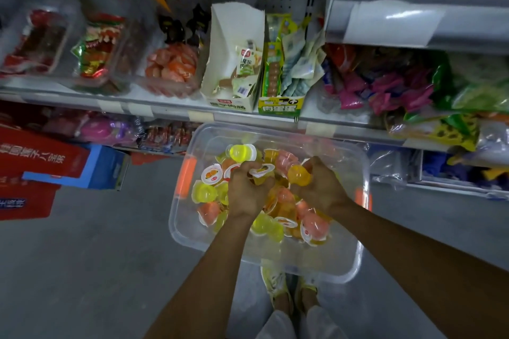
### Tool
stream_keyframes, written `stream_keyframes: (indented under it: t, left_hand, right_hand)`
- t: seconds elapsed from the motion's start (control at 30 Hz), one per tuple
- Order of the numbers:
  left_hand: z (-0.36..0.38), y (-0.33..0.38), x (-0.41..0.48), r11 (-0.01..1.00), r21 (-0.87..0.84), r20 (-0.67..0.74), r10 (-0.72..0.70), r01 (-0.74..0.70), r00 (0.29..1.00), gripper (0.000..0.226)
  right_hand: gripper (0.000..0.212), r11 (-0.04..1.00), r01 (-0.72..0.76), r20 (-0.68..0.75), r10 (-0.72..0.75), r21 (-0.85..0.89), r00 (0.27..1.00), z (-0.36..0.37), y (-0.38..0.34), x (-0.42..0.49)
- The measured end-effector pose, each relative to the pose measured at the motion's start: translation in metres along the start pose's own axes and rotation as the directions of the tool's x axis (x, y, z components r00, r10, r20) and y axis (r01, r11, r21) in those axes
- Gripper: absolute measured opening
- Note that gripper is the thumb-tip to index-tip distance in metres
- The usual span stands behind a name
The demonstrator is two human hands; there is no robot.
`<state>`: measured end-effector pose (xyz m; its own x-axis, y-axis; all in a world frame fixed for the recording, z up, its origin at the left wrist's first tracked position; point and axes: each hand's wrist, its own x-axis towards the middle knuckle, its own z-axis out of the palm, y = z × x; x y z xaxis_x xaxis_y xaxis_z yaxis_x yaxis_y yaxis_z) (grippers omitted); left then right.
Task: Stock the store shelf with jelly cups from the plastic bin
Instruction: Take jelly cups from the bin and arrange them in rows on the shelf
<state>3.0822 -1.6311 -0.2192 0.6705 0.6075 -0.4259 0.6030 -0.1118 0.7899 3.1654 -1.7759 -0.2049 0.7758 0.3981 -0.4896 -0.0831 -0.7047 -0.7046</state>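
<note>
Orange-yellow jelly fills the cup [298, 175] that is pinched between the thumb and curled fingers of the right hand [321, 190], just right of the frame's centre. The left hand [248, 191] is curled as well, and a white-lidded cup [261, 170] is gripped at its fingertips. Both hands are sunk into the plastic bin [355, 264], whose clear walls and orange handle [187, 176] are seen around them.

Above the bin, across the middle of the frame, the shelf [170, 111] is lined with goods: a clear tray of orange-wrapped snacks [172, 66], a torn white carton [234, 63] and a green-and-yellow carton [278, 85] just beside it. A red box [35, 157] and a blue box [104, 168] are seen at the left edge, over the grey floor [82, 256]. Yellow shoes [275, 281] are partly hidden under the bin's near rim.

The remaining jelly cups [205, 192], yellow, pink and orange, are heaped in the bin beneath and around both hands, touching them on every side.
</note>
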Motion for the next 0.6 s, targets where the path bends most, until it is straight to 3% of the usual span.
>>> stream_keyframes:
  t: [0.2, 0.37, 0.5, 0.6]
  left_hand:
    - [-0.039, 0.053, -0.029, 0.995, -0.022, 0.027, 0.101, -0.101, 0.994, 0.027]
    - [-0.078, 0.091, -0.058, 0.976, 0.022, 0.067, 0.214, -0.216, 0.975, 0.031]
    - [-0.102, 0.129, -0.077, 0.954, 0.006, 0.053, 0.299, -0.3, 0.953, 0.028]
    - [-0.117, 0.162, -0.089, 0.922, -0.013, 0.048, 0.386, -0.386, 0.921, 0.029]
  right_hand:
    - [0.024, 0.995, 0.086, 0.037, -0.088, 0.04, 0.995, -0.039, -0.037, -0.036]
    - [0.047, 0.993, 0.115, -0.031, -0.115, -0.02, 0.993, -0.074, -0.077, -0.068]
    - [0.05, 0.985, 0.161, -0.111, -0.168, -0.067, 0.98, -0.103, -0.114, -0.099]
    - [0.045, 0.955, 0.275, -0.15, -0.29, -0.114, 0.945, -0.128, -0.145, -0.124]
